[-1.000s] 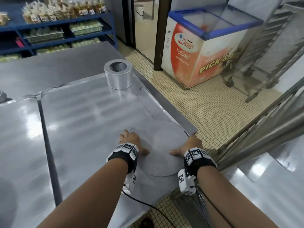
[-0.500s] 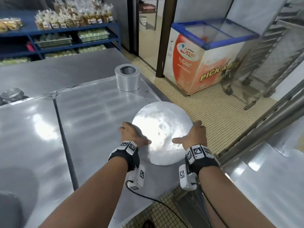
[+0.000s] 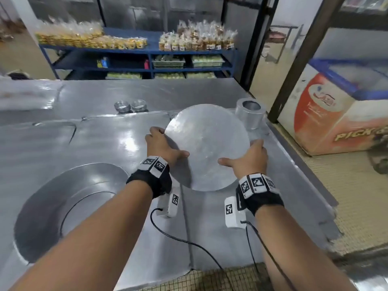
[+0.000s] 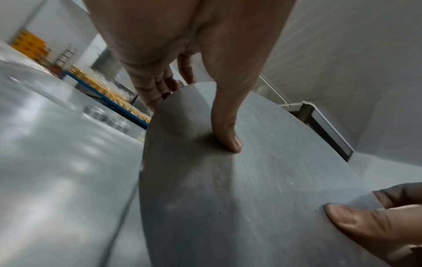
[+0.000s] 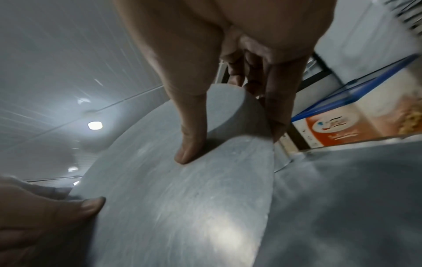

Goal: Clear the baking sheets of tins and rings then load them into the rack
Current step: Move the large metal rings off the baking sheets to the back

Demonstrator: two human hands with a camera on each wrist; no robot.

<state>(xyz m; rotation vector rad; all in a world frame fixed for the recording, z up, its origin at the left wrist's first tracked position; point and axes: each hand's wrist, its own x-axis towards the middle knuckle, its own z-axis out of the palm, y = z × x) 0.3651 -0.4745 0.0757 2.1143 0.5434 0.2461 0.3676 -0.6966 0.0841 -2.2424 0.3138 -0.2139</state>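
A round flat metal disc (image 3: 206, 145) is held above the baking sheet (image 3: 117, 139), tilted up towards me. My left hand (image 3: 162, 144) grips its left edge, thumb on top and fingers underneath. My right hand (image 3: 248, 158) grips the right edge the same way. The left wrist view shows the left thumb (image 4: 224, 126) pressed on the disc (image 4: 228, 189). In the right wrist view the right thumb (image 5: 191, 137) lies on the disc (image 5: 182, 198). A tall metal ring (image 3: 250, 113) stands at the sheet's far right corner.
Round metal pans (image 3: 69, 204) lie nested on the near left sheet. Two small tins (image 3: 130, 106) sit at the back of the table. Blue shelves (image 3: 147, 68) with bagged goods stand behind. A chest freezer (image 3: 340, 110) is on the tiled floor at right.
Both hands have lifted the disc off the sheet's near right edge and carried it up and forward, tilting it. The view has swung left, away from the rack.
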